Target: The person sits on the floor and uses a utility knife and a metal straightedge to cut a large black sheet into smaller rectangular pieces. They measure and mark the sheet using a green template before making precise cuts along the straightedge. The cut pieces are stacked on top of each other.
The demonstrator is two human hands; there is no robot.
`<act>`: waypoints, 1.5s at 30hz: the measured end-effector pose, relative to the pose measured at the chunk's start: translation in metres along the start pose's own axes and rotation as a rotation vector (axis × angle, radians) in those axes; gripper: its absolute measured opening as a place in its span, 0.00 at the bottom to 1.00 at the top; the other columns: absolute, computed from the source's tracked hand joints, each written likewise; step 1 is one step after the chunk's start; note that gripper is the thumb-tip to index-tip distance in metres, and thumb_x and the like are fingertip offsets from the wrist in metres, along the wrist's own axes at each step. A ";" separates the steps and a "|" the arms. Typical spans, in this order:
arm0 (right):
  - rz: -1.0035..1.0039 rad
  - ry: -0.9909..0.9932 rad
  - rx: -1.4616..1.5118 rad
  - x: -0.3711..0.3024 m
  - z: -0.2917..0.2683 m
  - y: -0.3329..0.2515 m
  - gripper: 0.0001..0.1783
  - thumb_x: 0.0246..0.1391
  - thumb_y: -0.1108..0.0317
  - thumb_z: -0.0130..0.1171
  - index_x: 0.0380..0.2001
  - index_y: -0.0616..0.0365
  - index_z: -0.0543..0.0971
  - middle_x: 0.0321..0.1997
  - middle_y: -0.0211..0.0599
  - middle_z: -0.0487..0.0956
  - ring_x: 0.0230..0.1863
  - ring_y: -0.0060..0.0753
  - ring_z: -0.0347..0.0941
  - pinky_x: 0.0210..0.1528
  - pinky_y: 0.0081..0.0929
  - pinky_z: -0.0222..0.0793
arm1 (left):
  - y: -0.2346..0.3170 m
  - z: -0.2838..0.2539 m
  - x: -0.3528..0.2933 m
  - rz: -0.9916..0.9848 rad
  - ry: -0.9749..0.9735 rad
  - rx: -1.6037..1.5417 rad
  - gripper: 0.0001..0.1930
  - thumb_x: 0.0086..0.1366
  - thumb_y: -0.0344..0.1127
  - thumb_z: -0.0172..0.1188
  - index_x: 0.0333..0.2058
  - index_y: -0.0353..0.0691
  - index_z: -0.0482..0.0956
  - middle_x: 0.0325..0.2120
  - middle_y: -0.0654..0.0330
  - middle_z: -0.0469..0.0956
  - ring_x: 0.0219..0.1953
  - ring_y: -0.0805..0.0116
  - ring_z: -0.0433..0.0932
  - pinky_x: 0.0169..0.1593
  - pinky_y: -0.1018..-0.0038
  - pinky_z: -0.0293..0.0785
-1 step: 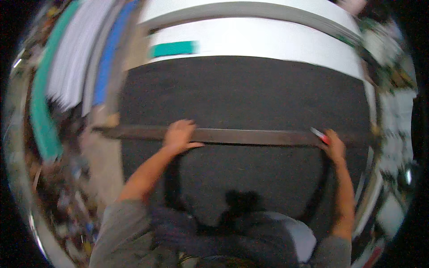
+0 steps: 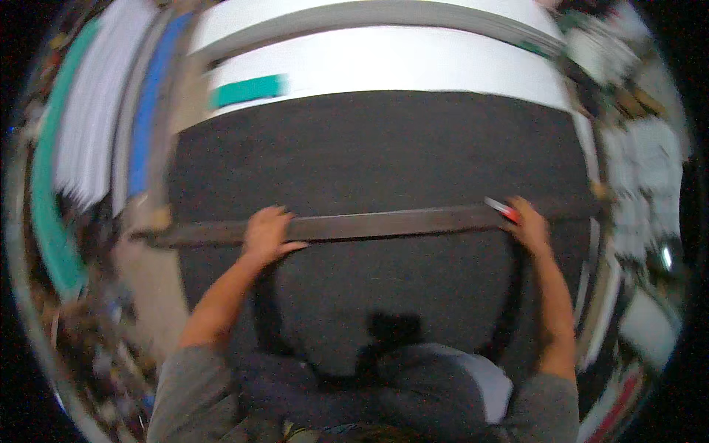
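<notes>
A long, flat, dark brown straightedge bar (image 2: pixel 399 224) lies from left to right across a black sheet (image 2: pixel 377 155). My left hand (image 2: pixel 267 235) grips it left of the middle, fingers over the far edge and thumb along the near one. Toward the bar's right end, my right hand (image 2: pixel 529 224) is closed round a small red cutter knife (image 2: pixel 508 212). Its pale tip points up and left, over the bar. This hand also rests at the bar; how firmly it presses there I cannot tell.
Beyond the black sheet are white sheets (image 2: pixel 354 59), with a green strip (image 2: pixel 247 91) on the left one. Stacked white (image 2: pixel 103 111), blue (image 2: pixel 159 103) and green sheets (image 2: pixel 52 177) stand at the left. Blurred clutter (image 2: pixel 111 332) fills the lower left; white bundles (image 2: pixel 642 177) are on the right.
The whole scene has shifted left in the picture and turned slightly, as my view moves. Both hands keep their places on the bar, and the cutter knife stays in my right hand.
</notes>
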State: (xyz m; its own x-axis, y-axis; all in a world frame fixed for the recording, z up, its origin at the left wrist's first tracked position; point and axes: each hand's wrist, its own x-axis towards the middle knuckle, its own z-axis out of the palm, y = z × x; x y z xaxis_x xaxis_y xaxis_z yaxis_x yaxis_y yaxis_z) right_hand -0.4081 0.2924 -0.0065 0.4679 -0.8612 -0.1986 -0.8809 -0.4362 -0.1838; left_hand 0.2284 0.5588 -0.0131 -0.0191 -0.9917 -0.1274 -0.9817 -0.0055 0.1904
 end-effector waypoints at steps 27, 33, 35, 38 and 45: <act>0.073 -0.052 -0.045 0.006 -0.018 -0.033 0.39 0.43 0.61 0.76 0.61 0.46 0.74 0.69 0.29 0.72 0.54 0.47 0.80 0.50 0.45 0.79 | -0.050 0.023 -0.021 0.111 -0.006 0.145 0.45 0.44 0.45 0.82 0.57 0.35 0.67 0.58 0.43 0.66 0.64 0.37 0.63 0.68 0.46 0.60; 0.046 -0.084 -0.038 0.005 -0.019 -0.031 0.39 0.45 0.61 0.73 0.63 0.47 0.73 0.72 0.36 0.70 0.54 0.50 0.81 0.50 0.49 0.80 | -0.052 0.027 -0.024 0.098 -0.001 0.119 0.45 0.42 0.45 0.83 0.56 0.36 0.68 0.58 0.44 0.66 0.64 0.38 0.63 0.67 0.45 0.60; 0.042 -0.103 -0.041 0.007 -0.022 -0.032 0.39 0.45 0.62 0.72 0.63 0.46 0.73 0.72 0.36 0.70 0.54 0.50 0.81 0.50 0.49 0.80 | -0.052 0.028 -0.025 0.104 0.006 0.123 0.45 0.42 0.45 0.83 0.56 0.36 0.68 0.58 0.44 0.66 0.64 0.38 0.63 0.67 0.45 0.60; 0.006 -0.047 -0.064 0.007 -0.019 -0.028 0.39 0.43 0.59 0.75 0.61 0.46 0.74 0.69 0.32 0.72 0.51 0.49 0.82 0.47 0.47 0.80 | -0.051 0.025 -0.025 0.107 -0.006 0.137 0.45 0.41 0.44 0.83 0.56 0.36 0.68 0.58 0.45 0.66 0.64 0.38 0.63 0.67 0.45 0.60; 0.008 -0.108 -0.074 0.010 -0.022 -0.028 0.43 0.41 0.59 0.77 0.64 0.46 0.73 0.71 0.35 0.71 0.52 0.49 0.82 0.50 0.47 0.80 | -0.050 0.020 -0.023 0.088 -0.045 0.123 0.45 0.42 0.43 0.83 0.57 0.36 0.68 0.59 0.45 0.66 0.65 0.39 0.62 0.68 0.46 0.59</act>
State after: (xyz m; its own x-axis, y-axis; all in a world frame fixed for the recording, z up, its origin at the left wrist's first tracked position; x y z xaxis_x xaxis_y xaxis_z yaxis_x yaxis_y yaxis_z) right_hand -0.3805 0.2901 0.0173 0.4619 -0.8336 -0.3027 -0.8858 -0.4506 -0.1108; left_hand 0.2739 0.5841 -0.0388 -0.1119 -0.9808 -0.1595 -0.9916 0.0997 0.0828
